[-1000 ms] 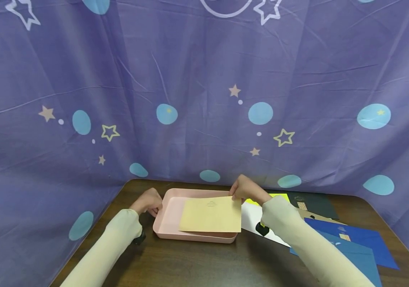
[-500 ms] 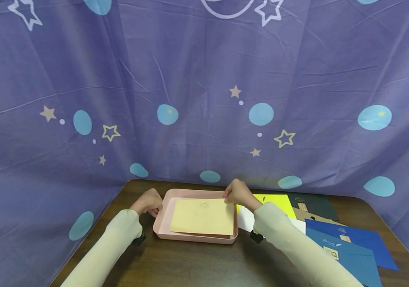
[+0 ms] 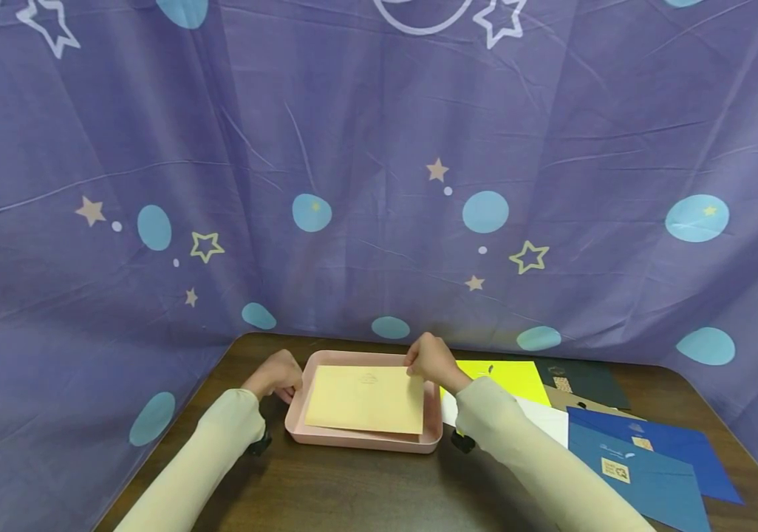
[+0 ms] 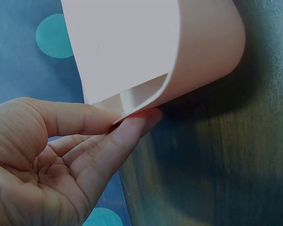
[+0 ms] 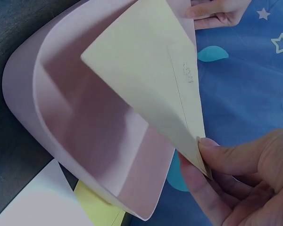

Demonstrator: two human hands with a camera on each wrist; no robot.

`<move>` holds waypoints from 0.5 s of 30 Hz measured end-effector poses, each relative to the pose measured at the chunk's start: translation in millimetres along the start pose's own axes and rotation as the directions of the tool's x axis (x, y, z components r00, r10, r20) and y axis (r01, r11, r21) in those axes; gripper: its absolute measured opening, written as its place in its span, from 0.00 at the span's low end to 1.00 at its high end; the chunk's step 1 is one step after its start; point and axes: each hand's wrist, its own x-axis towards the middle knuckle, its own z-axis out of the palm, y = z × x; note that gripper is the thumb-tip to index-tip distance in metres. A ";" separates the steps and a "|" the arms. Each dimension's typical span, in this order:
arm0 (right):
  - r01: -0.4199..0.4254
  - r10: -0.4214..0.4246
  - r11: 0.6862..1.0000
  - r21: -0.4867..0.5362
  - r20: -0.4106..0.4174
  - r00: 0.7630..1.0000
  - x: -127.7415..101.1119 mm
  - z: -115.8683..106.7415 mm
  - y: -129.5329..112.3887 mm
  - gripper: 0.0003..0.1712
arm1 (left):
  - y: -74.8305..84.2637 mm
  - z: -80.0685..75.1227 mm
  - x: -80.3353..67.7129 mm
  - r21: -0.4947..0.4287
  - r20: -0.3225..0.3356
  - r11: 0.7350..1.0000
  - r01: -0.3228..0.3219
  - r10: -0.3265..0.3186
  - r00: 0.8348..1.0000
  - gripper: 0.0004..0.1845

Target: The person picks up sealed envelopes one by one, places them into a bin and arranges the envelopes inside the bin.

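Your pink tray (image 3: 363, 437) sits at the table's 10 o'clock, steadied at its left corner by your left hand (image 3: 277, 375). Your right hand (image 3: 427, 360) pinches the cream envelope (image 3: 366, 399) at its 1 o'clock corner, tilted over the tray. Released unevenly, it could ride the rim and slide out.
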 end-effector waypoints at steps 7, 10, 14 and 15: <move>-0.007 0.007 1.000 -0.006 -0.016 1.000 3.7 5.9 1.7 0.06 | 0.2 -0.4 -1.2 -0.001 -0.001 1.000 -0.005 0.005 1.000 0.07; -0.011 0.011 1.000 -0.013 -0.023 1.000 4.9 8.9 3.9 0.06 | -0.1 -0.8 -1.3 0.008 0.000 1.000 -0.006 0.006 1.000 0.07; -0.013 0.012 1.000 -0.028 -0.036 0.999 5.8 11.8 5.4 0.07 | 0.4 -1.4 -1.4 0.005 0.000 1.000 -0.007 0.007 1.000 0.07; -0.014 0.013 0.999 -0.031 -0.040 0.999 6.1 12.4 5.6 0.07 | 0.6 -1.4 -1.5 0.005 -0.001 1.000 -0.010 0.010 1.000 0.07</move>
